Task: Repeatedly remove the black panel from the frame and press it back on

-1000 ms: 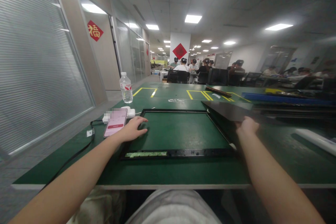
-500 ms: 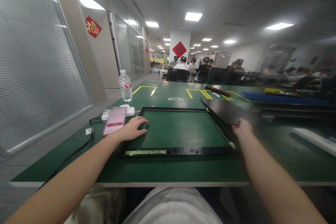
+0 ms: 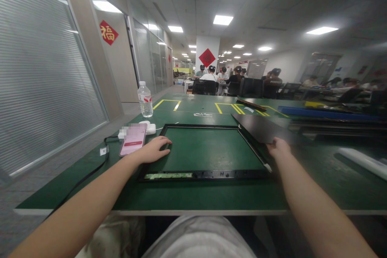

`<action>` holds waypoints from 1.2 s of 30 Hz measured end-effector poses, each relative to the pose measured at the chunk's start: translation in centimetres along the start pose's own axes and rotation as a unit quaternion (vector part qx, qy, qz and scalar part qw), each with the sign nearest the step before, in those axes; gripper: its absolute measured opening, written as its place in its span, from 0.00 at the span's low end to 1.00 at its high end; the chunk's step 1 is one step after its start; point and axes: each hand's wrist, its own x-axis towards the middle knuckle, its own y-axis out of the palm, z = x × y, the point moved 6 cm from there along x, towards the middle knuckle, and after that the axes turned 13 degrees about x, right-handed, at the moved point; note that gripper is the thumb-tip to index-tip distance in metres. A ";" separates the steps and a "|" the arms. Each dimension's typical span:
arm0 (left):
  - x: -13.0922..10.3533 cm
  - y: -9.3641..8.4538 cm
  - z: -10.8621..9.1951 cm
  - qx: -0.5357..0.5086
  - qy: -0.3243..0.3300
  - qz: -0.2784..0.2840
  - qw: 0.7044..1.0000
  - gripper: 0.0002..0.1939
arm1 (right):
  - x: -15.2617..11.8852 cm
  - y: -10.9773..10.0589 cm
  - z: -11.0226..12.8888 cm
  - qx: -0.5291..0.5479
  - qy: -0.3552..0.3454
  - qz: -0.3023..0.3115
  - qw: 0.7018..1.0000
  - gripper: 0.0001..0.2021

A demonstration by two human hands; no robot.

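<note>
A black rectangular frame (image 3: 232, 174) lies flat on the green table, with a strip of green circuit board (image 3: 168, 176) along its near side. My left hand (image 3: 157, 149) rests over the frame's left side, fingers stretched out and thumb apart. At the frame's right, my right hand (image 3: 279, 147) grips the near edge of a thin dark panel (image 3: 256, 125). The panel is tilted, its left corner close to the frame's far right corner; its right part is blurred. Just left of my left hand sits a pink-screened phone (image 3: 133, 140).
A water bottle (image 3: 145, 100) stands at the far left, with a white charger (image 3: 148, 127) and black cable (image 3: 90, 173) nearer. Long dark and blue strips (image 3: 320, 111) lie at right, near a white bar (image 3: 363, 162). Several people sit at tables beyond.
</note>
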 end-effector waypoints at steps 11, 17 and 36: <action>0.0 0.2 0.1 0.010 0.006 0.000 1.000 0.27 | -1.1 0.2 0.1 0.016 0.012 -0.026 0.999 0.13; -0.1 0.0 -0.2 0.001 -0.001 0.004 1.000 0.26 | -1.2 0.4 0.2 0.004 -0.011 0.000 1.000 0.13; -0.1 -0.9 -0.5 -0.014 -0.015 -0.037 0.999 0.21 | -7.9 5.0 2.9 0.046 -0.067 0.132 0.988 0.07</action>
